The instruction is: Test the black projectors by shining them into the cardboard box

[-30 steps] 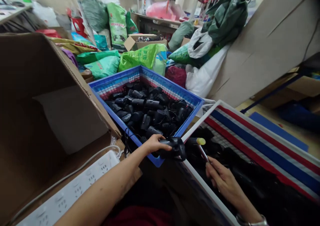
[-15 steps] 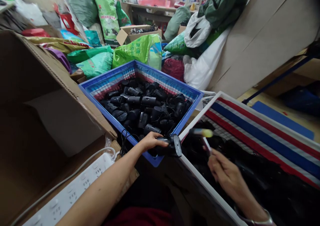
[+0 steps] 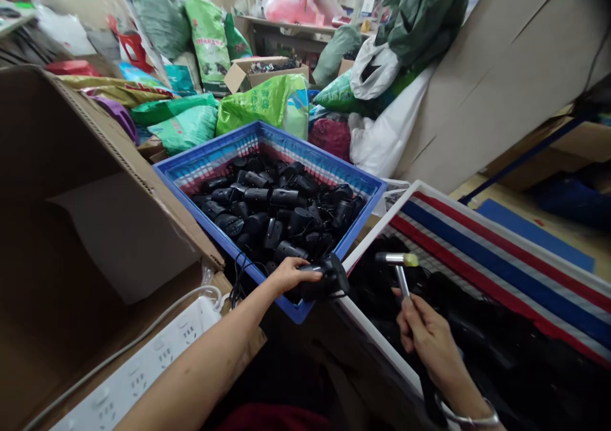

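Observation:
My left hand (image 3: 290,275) grips a black plastic device (image 3: 328,278) with a rounded body and a wider flat end, held over the near corner of a blue basket (image 3: 369,209). Similar black devices (image 3: 286,197) with thin cords fill that basket. In my right hand (image 3: 427,332) is a small hammer (image 3: 403,281) with a silver metal shaft and a yellowish tip on one side of its head. The hammer is raised above a white-rimmed crate (image 3: 392,208), to the right of the device and apart from it. My left fingertips are partly hidden behind the device.
A large open cardboard box (image 3: 176,208) stands on the left, with a white power strip (image 3: 143,374) in front. Dark items lie in the crate, which has a striped lining (image 3: 477,253). Filled sacks (image 3: 258,106) and a small carton (image 3: 243,74) are behind the basket.
The hammer, blurred before, has moved slightly right and now shows clearly. The device in my left hand has turned, so its flat end faces differently. The left hand has barely moved.

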Demonstrator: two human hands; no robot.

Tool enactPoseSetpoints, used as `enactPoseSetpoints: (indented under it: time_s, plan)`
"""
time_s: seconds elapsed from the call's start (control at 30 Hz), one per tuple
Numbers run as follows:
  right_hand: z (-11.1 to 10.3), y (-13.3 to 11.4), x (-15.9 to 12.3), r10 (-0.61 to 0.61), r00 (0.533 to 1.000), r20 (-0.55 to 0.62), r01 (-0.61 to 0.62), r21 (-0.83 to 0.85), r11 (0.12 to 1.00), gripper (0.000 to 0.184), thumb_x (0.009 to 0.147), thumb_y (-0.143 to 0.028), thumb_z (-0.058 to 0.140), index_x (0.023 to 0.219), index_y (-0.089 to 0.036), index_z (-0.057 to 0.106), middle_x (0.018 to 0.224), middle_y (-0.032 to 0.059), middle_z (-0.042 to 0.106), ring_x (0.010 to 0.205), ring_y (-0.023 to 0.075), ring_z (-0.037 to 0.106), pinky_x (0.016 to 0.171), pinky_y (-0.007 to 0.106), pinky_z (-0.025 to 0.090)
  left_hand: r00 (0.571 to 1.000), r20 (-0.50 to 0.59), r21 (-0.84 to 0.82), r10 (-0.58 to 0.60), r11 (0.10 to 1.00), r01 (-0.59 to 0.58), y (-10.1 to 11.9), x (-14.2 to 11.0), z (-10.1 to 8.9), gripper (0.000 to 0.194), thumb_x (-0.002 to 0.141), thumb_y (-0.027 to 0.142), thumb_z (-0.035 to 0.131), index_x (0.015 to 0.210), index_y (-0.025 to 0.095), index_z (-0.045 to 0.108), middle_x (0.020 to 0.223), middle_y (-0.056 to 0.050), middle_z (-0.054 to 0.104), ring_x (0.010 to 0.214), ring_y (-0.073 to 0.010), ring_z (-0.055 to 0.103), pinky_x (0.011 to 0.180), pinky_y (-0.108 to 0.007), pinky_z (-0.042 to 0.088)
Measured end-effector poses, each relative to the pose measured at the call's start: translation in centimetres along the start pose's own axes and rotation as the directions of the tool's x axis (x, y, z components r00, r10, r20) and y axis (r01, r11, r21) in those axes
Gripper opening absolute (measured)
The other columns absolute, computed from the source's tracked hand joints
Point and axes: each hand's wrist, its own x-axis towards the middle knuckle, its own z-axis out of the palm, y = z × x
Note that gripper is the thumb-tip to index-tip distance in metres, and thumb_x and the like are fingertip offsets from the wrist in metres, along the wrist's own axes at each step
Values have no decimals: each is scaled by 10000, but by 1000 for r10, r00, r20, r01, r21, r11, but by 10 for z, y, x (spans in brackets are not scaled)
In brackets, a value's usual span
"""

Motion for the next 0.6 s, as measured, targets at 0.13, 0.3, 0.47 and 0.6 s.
enactPoseSetpoints:
  time_s: [0.13,0.3,0.47,0.6]
  plan:
    - [9,-17,-1,-87,995,-44,89,56,994,468,803,-549,563,1120,-210,512,539,-90,400,396,66,380,358,179,326,991,120,-218,-53,973,78,12,-22,-6,448,619,526,699,838,139,643,671,-38,663,624,-205,633,605,-351,526]
    - [30,-20,0,-129,991,41,126,51,991,416,829,-540,536,1072,-204,510,514,-94,383,399,73,376,367,191,332,966,256,-391,-41,909,142,24,-60,-17,543,782,613,432,896,122,635,796,-111,710,707,-250,680,701,-424,540]
    - [42,-25,-3,-173,979,110,173,6,985,398,853,-524,509,1082,-199,507,514,-87,397,416,91,411,397,217,348,915,402,-562,32,797,220,16,-82,-23,717,791,667,349,980,39,641,823,-191,719,705,-271,697,637,-343,533]
    - [45,-29,-8,-186,978,95,188,-7,982,416,837,-544,518,1059,-193,519,499,-84,403,408,99,418,397,225,346,891,444,-606,99,765,218,11,-93,-24,746,781,689,341,1003,43,642,841,-196,722,697,-260,701,618,-318,530]
